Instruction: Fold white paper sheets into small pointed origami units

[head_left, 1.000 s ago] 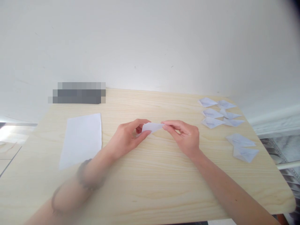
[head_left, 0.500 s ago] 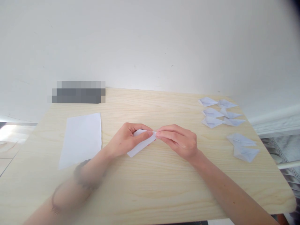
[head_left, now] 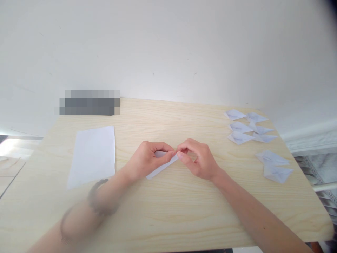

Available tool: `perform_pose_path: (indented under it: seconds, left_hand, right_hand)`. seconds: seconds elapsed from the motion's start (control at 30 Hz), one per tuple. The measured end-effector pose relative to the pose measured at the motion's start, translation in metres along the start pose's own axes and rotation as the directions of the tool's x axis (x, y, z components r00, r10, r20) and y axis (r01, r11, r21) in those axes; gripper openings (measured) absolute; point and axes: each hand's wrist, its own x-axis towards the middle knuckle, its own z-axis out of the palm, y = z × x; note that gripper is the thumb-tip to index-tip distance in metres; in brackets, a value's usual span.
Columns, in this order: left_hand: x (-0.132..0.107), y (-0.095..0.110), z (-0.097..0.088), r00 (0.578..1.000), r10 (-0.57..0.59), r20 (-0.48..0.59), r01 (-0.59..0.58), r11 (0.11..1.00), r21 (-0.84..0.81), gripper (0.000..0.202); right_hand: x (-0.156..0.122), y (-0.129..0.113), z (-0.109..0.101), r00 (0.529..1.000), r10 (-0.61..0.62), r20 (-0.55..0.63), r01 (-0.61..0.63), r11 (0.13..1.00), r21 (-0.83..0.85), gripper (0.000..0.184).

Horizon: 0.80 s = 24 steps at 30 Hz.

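Note:
A folded white piece of paper (head_left: 163,169) is held over the middle of the wooden table (head_left: 184,218). My left hand (head_left: 151,158) is closed on it, thumb in front and index finger behind along its upper edge. At its right tip, my right hand (head_left: 197,158) pinches the paper between thumb and index finger. The two hands' fingertips almost meet there. Much of the paper is hidden behind the left hand and thumb.
Flat white paper sheets (head_left: 93,156) lie at the left. Several folded white paper shapes (head_left: 240,137) sit in rows at the right, with two more folded paper pieces (head_left: 277,174) nearer me. A blurred-out dark object (head_left: 89,105) stands at the back left against the wall (head_left: 168,45).
My right thumb has come to the front of the paper's tip, and that hand has turned. Less of the paper's face shows now, as it has tilted or narrowed.

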Motion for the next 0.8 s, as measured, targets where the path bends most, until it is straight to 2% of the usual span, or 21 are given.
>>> perform_pose_path:
  seconds: [0.13, 0.37, 0.53, 0.7, 0.8]
  left_hand:
    - [0.001, -0.001, 0.001, 0.999, 0.048, 0.007, -0.048, 0.998, 0.041, 0.027]
    - [0.002, -0.006, -0.004, 0.999, 0.012, 0.029, -0.013, 1.000, 0.024, 0.029]
    - [0.000, -0.003, -0.002, 0.999, 0.037, -0.013, -0.037, 0.999, 0.009, 0.026]
    - [0.005, -0.004, -0.005, 0.996, -0.007, -0.091, -0.013, 0.976, -0.218, 0.035]
    - [0.008, -0.009, -0.008, 0.992, -0.035, -0.122, 0.000, 0.960, -0.280, 0.030]
  right_hand:
    - [0.000, 0.004, 0.000, 0.996, -0.014, 0.087, 0.017, 0.999, -0.030, 0.015]
    - [-0.001, 0.006, -0.006, 0.979, -0.019, 0.204, 0.004, 0.997, 0.075, 0.008]
    - [0.001, 0.003, -0.004, 0.992, 0.031, 0.119, -0.035, 0.999, 0.036, 0.020]
    - [0.001, 0.013, -0.012, 0.983, 0.168, -0.076, -0.168, 0.986, -0.004, 0.024]
    - [0.000, 0.019, -0.018, 0.974, 0.204, -0.096, -0.204, 0.979, 0.010, 0.023]
